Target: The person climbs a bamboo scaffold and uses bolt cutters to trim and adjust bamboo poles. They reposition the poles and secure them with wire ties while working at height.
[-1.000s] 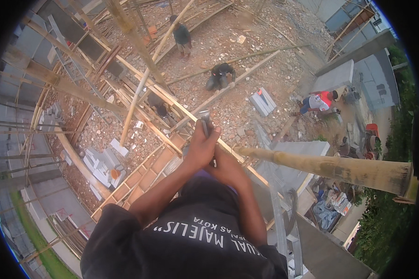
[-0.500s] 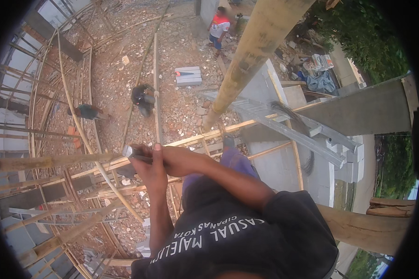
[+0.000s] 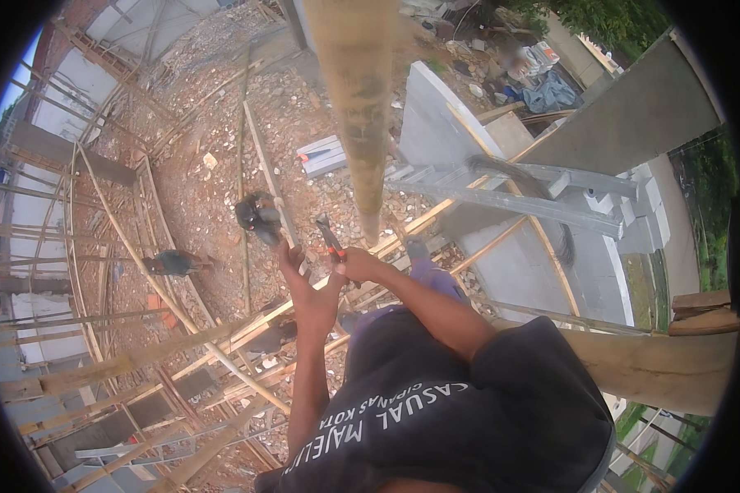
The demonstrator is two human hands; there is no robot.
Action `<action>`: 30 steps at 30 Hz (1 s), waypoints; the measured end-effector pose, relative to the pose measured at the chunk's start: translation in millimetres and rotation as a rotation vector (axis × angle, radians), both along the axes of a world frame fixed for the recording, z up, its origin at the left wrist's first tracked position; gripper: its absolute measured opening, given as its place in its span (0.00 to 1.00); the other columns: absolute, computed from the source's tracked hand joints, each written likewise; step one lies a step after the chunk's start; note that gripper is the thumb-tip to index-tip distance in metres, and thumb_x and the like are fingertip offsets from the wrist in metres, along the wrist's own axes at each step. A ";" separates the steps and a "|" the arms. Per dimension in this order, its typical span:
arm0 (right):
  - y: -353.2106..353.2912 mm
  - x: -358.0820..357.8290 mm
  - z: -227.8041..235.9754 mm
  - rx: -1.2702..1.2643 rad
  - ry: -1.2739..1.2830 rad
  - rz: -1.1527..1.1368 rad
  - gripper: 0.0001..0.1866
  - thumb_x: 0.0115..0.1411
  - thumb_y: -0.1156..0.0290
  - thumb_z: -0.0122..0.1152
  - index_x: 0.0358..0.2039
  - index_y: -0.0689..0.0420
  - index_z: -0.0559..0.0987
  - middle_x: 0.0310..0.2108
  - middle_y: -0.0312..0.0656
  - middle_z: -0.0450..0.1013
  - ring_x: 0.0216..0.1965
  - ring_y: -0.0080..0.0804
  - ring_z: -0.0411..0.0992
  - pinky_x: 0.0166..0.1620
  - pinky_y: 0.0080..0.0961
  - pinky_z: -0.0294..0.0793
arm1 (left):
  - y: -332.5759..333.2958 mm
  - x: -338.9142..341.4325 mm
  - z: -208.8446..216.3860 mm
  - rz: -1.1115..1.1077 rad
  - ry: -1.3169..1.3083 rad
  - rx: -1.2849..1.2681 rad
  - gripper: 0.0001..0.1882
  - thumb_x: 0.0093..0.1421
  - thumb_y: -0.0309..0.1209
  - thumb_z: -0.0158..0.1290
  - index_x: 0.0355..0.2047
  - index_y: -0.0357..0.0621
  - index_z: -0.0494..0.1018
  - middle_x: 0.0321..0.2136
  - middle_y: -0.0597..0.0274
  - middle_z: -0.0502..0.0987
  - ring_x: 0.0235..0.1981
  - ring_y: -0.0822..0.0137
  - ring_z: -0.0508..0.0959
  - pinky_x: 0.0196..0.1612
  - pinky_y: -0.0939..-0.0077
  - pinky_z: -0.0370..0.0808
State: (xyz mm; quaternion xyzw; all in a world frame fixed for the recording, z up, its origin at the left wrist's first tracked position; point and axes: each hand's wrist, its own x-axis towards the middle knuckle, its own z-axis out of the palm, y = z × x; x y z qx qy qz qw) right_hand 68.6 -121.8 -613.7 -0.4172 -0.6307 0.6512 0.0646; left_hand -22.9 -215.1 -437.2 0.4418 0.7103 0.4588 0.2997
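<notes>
My right hand (image 3: 358,268) is closed round the red handles of a pair of pincers (image 3: 331,238), whose dark jaws point up and away from me. Beside it my left hand (image 3: 311,294) has its thumb and fingers spread, the thumb close to the right hand. I make out nothing held between the left fingers. Just beyond the hands a thick bamboo pole (image 3: 362,123) rises toward the camera. Under and past my wrists runs a long wooden batten (image 3: 259,320).
Far below, rubble ground (image 3: 214,189) holds two people, one in dark clothes (image 3: 257,215), another bending (image 3: 168,262). Grey blocks (image 3: 322,156) are stacked there. At right are a grey metal beam (image 3: 518,201), a coil of wire (image 3: 501,168) and a block wall (image 3: 444,115). Bamboo scaffolding (image 3: 123,361) fills the left.
My hands have shifted right and drawn apart. The left hand has opened its fingers, and the pincers now show in the right. The view has turned, with the pole more upright.
</notes>
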 end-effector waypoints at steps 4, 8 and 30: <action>7.4 38.6 -40.7 -0.168 -0.290 0.007 0.15 0.56 0.62 0.57 0.22 0.61 0.80 0.17 0.45 0.77 0.21 0.34 0.77 0.30 0.32 0.76 | -15.3 0.0 -36.7 -0.057 -0.215 -0.153 0.39 0.58 0.36 0.59 0.64 0.38 0.52 0.51 0.44 0.69 0.52 0.56 0.72 0.53 0.63 0.71; 18.1 83.8 -111.8 -0.120 -0.599 0.131 0.12 0.51 0.67 0.60 0.28 0.64 0.83 0.26 0.48 0.79 0.30 0.42 0.80 0.36 0.34 0.78 | -49.4 -21.8 -119.4 -0.319 -0.037 -0.592 0.33 0.59 0.46 0.55 0.57 0.34 0.64 0.47 0.40 0.75 0.45 0.51 0.79 0.49 0.62 0.74; 39.2 237.8 -188.4 0.206 -0.759 0.440 0.13 0.53 0.66 0.61 0.28 0.65 0.78 0.23 0.49 0.75 0.25 0.42 0.77 0.30 0.39 0.75 | -232.2 -3.0 -190.6 0.217 -1.001 -0.564 0.34 0.67 0.49 0.45 0.66 0.41 0.56 0.64 0.48 0.59 0.66 0.59 0.57 0.65 0.69 0.56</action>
